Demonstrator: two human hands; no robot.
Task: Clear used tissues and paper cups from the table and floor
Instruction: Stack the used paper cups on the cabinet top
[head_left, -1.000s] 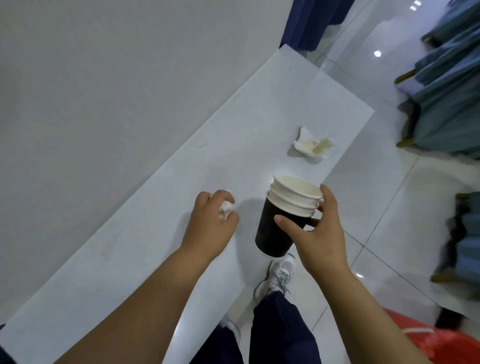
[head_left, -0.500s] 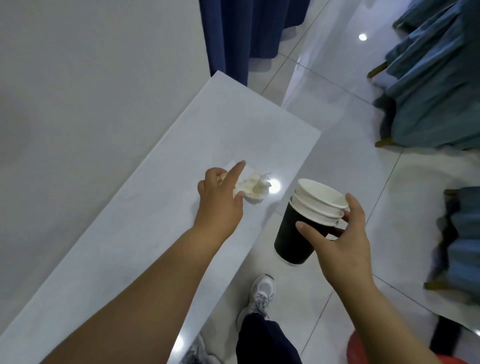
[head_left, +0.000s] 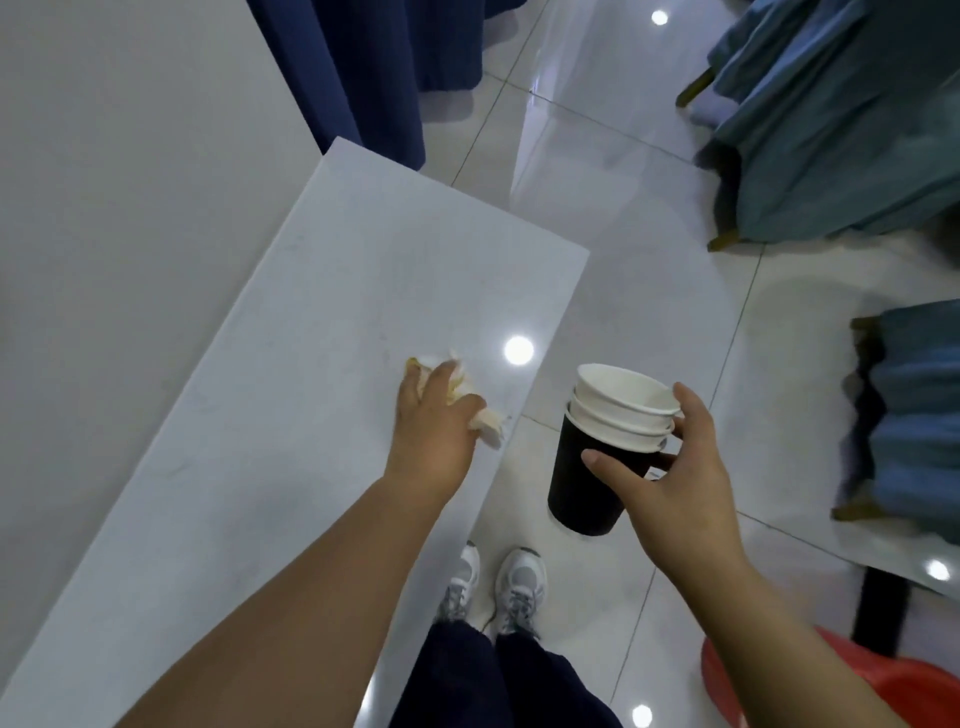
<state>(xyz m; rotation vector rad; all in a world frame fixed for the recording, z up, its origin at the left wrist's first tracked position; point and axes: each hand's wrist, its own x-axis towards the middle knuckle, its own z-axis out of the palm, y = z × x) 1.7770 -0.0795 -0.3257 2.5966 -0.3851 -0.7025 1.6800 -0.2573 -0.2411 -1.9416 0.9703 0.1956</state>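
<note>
The crumpled white tissue, stained yellow, lies near the right edge of the surface; the left hand, before half open, now curls its grip round it; the right hand clasps the black-and-white cup stack above the floor.

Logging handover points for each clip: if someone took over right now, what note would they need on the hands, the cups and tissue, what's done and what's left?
Left hand: grips the crumpled, stained tissue on the table, near the edge away from the wall.
Right hand: holds the stack of paper cups, white ones nested in a black one, upright over the floor.
Done: cups gathered, tissue in hand.
Left: lift the tissue, discard tissue and cups; check the floor outside this view.
</note>
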